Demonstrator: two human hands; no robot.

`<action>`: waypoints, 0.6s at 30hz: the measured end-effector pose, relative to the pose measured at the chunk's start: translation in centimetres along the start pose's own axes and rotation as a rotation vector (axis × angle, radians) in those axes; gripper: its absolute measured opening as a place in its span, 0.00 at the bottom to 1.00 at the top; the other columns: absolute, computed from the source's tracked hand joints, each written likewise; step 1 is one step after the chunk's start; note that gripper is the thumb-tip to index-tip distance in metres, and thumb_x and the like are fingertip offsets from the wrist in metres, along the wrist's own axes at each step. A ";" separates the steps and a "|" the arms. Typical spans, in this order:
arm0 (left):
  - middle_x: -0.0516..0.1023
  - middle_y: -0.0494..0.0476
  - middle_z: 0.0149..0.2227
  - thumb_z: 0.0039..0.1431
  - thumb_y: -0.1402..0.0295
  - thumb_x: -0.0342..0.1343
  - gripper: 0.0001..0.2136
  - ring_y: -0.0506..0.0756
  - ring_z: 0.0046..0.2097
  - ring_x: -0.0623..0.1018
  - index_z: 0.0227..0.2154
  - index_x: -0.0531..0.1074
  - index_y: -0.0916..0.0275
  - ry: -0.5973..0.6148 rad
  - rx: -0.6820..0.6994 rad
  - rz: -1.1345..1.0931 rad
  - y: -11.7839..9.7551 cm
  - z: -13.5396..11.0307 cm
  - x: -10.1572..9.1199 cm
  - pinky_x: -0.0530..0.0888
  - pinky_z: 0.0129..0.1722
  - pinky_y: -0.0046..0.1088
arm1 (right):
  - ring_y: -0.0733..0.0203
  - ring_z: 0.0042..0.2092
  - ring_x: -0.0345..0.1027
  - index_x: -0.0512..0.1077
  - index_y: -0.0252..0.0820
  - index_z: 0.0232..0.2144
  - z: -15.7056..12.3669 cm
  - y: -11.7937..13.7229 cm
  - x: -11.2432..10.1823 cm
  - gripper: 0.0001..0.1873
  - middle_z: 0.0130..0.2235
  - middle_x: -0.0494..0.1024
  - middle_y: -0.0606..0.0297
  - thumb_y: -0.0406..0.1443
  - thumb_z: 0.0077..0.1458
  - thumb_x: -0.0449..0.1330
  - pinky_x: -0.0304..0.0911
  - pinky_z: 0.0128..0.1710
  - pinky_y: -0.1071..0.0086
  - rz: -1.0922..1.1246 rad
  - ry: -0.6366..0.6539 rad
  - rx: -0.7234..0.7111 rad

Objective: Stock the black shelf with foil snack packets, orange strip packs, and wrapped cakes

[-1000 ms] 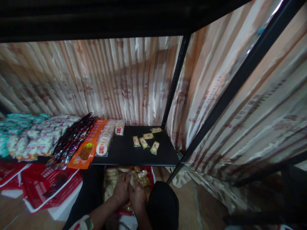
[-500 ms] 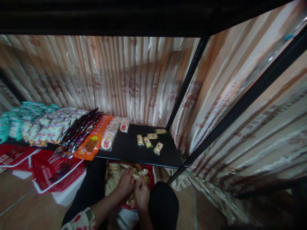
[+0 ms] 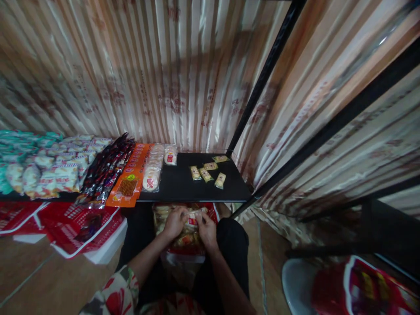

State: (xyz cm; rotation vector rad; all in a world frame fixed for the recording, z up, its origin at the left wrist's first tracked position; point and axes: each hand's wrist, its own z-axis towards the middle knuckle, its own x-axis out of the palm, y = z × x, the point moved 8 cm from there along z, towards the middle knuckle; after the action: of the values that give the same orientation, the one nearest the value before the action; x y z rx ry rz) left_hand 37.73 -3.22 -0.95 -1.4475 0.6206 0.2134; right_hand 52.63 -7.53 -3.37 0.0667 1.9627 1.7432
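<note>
My left hand [image 3: 175,224] and my right hand [image 3: 207,230] pinch opposite sides of a clear-wrapped rice cracker packet [image 3: 192,220] with a red label. Both are closed on it, above a red basket [image 3: 215,212] between my knees. Many wrapped snacks [image 3: 186,239] fill that basket, partly covered by my hands. On the black shelf [image 3: 177,188] just beyond lie a row of similar white round cracker packets [image 3: 151,179] and a single one [image 3: 170,155]. Several small yellowish wrapped snacks [image 3: 206,174] are scattered on the shelf's right part.
Leftward along the shelf are orange packets [image 3: 126,186], dark shiny packets [image 3: 101,175], white packets [image 3: 62,170] and teal packets [image 3: 19,146]. Red baskets [image 3: 108,223] stand below. Black frame bars [image 3: 262,92] slope at the right; another basket [image 3: 349,280] is at lower right.
My view has tilted down, bringing the lower right basket into sight. My hands have moved apart, and the packet's red label now shows between them.
</note>
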 end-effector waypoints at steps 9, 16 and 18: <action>0.75 0.52 0.33 0.52 0.69 0.51 0.07 0.49 0.34 0.74 0.35 0.68 0.62 -0.042 -0.090 -0.296 2.7 0.4 -1.7 0.70 0.37 0.25 | 0.62 0.28 0.69 0.74 0.36 0.33 0.8 0.7 2.3 0.23 0.28 0.78 0.62 0.49 0.42 0.61 0.65 0.31 0.69 0.410 0.049 0.164; 0.77 0.55 0.34 0.50 0.65 0.54 0.10 0.50 0.34 0.75 0.35 0.69 0.64 -0.083 -0.165 -0.508 3.9 -0.1 -2.4 0.71 0.37 0.26 | 0.62 0.26 0.71 0.72 0.39 0.31 -0.4 1.5 4.6 0.22 0.27 0.78 0.64 0.49 0.37 0.64 0.66 0.27 0.69 0.628 -0.035 0.297; 0.77 0.57 0.35 0.47 0.60 0.57 0.15 0.51 0.35 0.75 0.34 0.69 0.64 -0.113 -0.208 -0.695 4.3 -0.4 -2.4 0.71 0.37 0.27 | 0.61 0.27 0.71 0.72 0.39 0.31 -0.4 1.6 4.9 0.22 0.28 0.79 0.63 0.49 0.37 0.64 0.67 0.27 0.69 0.600 -0.061 0.271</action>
State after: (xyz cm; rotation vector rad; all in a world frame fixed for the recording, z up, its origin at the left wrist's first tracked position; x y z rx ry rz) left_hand 33.52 -2.48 -3.43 -1.7533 -0.0211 -0.1926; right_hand 47.77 -5.83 -3.54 0.8699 2.2679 1.7609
